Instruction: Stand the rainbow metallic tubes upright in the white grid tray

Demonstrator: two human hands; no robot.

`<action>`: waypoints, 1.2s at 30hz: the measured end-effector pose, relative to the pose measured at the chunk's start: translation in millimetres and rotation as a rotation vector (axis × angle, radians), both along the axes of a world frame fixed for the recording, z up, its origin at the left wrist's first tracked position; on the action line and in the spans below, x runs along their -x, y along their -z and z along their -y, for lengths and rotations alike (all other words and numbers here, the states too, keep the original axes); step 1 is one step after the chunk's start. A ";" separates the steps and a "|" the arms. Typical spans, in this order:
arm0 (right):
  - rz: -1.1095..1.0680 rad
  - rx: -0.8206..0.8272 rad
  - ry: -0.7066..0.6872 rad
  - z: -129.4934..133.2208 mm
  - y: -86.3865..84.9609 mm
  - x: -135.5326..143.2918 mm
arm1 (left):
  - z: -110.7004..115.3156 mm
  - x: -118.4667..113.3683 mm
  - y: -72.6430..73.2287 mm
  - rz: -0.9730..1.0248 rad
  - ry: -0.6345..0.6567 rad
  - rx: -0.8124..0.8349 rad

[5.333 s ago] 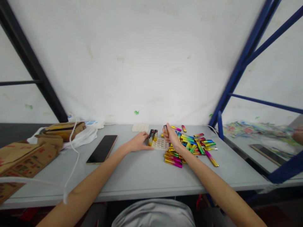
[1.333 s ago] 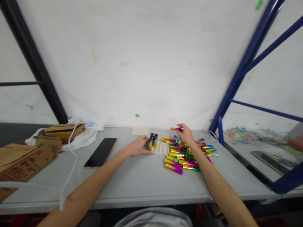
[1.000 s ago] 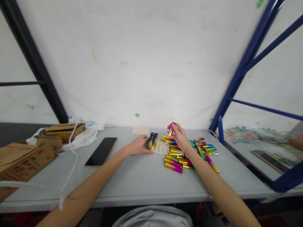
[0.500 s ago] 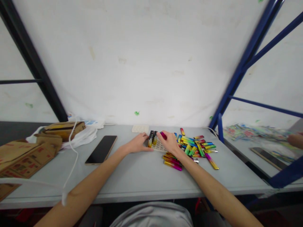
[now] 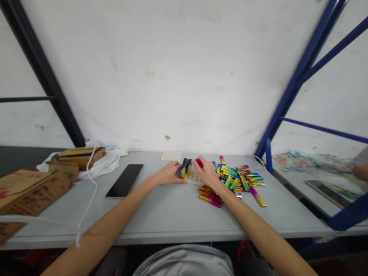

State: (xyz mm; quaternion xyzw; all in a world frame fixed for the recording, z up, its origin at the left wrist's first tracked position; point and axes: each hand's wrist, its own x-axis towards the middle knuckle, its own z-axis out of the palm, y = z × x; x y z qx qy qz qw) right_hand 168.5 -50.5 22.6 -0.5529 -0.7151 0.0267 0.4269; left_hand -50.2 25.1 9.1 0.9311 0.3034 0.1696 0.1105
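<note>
Magenta stick (image 5: 199, 163), lighter-like: it is over the far side of a pale pocketed tray (image 5: 193, 178), midway across the tabletop (image 5: 169, 214) and nearer its far edge. The right hand (image 5: 207, 172) has thumb and fingers clamped on it. The left hand (image 5: 169, 173), thumb and fingers apart, borders the tray's left end. The step looks like seating the stick upright; the next move seems to call for a straight, gentle push, clear of its neighbours. Whether its foot is in a pocket is hidden.

Counts: 2 trays, the spare tray (image 5: 171, 156) by the tabletop's far edge; 1 phone (image 5: 125, 181) toward the left; black-topped upright sticks (image 5: 184, 170), several, overlapping; loose sticks (image 5: 234, 177) toward the right edge, too heaped to count.
</note>
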 end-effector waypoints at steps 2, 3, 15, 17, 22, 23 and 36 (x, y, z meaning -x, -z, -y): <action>0.037 -0.053 -0.049 -0.2 -1.1 -2.3 | 0.1 0.0 0.5 0.009 -0.005 0.003; 0.063 -0.085 -0.071 -0.1 -2.2 -3.3 | 0.2 0.0 0.7 0.014 -0.007 0.001; 0.127 0.134 -0.102 6.3 -8.4 -3.2 | 0.2 -0.4 1.6 0.013 0.002 -0.024; 0.167 0.166 -0.135 6.9 -8.4 -2.2 | 0.6 -0.4 1.3 0.011 0.003 -0.028; 0.410 0.210 -0.128 7.4 -12.5 -1.6 | 1.0 -0.5 1.6 0.000 -0.006 -0.042; 0.462 0.214 -0.089 7.1 -13.2 -1.3 | 0.9 -0.5 1.7 -0.005 -0.007 -0.041; 0.517 0.261 -0.086 5.6 -10.4 -4.5 | -2.4 1.3 3.8 0.024 -0.005 -0.012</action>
